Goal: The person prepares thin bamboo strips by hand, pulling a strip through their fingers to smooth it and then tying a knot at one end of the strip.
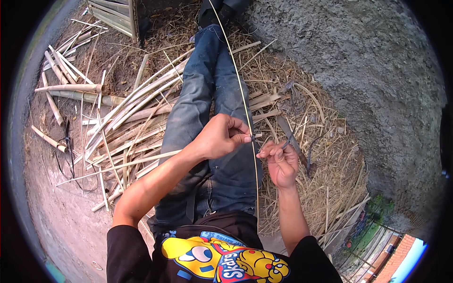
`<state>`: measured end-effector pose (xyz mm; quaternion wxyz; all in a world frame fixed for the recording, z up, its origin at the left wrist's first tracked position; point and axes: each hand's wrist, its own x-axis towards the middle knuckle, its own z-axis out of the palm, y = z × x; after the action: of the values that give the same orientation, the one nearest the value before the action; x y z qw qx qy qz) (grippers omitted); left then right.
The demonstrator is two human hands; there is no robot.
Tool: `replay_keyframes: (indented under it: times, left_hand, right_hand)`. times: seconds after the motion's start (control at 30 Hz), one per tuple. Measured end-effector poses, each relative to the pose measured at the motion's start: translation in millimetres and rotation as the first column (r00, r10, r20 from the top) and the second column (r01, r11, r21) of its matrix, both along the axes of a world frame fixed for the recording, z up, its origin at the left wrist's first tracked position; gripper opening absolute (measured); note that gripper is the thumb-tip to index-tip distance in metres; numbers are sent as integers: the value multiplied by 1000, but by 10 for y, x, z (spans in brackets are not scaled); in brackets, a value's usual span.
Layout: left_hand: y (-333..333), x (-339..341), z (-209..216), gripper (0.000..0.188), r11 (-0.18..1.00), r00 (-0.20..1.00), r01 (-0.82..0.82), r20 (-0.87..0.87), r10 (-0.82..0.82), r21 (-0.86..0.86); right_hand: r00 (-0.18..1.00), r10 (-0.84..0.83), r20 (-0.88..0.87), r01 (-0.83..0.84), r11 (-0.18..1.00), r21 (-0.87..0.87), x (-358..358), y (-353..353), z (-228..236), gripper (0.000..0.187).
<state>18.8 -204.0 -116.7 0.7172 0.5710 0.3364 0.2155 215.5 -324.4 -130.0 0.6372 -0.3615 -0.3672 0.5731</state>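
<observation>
A long, thin bamboo strip (246,104) runs lengthwise over my outstretched legs, curving from my feet toward my waist. My left hand (225,136) is closed in a pinch at this strip, where a short pale stick end (258,135) crosses it. Dark wrapping shows at that crossing. To the right, my right hand (282,165) has its fingers curled, with a thin black strap (289,140) between thumb and fingers. How the strap joins the crossing is hard to make out.
Split bamboo strips (141,111) lie heaped left of my legs, with cut bamboo poles (75,88) beyond. A dark, flat, blade-like piece (291,137) rests on shavings (325,165) at right. A rough grey wall (373,80) rises there. A slatted bamboo panel (113,14) stands at far left.
</observation>
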Motion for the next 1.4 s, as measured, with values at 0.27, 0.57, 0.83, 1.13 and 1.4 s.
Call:
replay_keyframes:
  times: [0.27, 0.57, 0.83, 1.13, 1.4]
  left_hand:
    - [-105, 53, -57, 8, 987, 998, -37, -36, 43, 159]
    - [-206, 141, -103, 6, 970, 986, -138, -71, 154, 199]
    - [103, 295, 93, 8, 921, 971, -171, -100, 218, 351]
    - [807, 693, 665, 15, 813, 948, -125, -174, 267, 569]
    - [909, 849, 511, 16, 850, 954, -169, -133, 268, 498]
  right_hand:
    - [931, -57, 361, 25, 995, 91, -97, -25, 238, 22]
    - [904, 13, 428, -43, 997, 60, -104, -12, 286, 24]
    - [908, -92, 409, 90, 996, 23, 157, 303, 463, 22]
    - [793, -15, 609, 17, 1000, 3, 532, 1008, 1189, 23]
    - [669, -315, 673, 277, 946, 167, 268, 861, 957, 18]
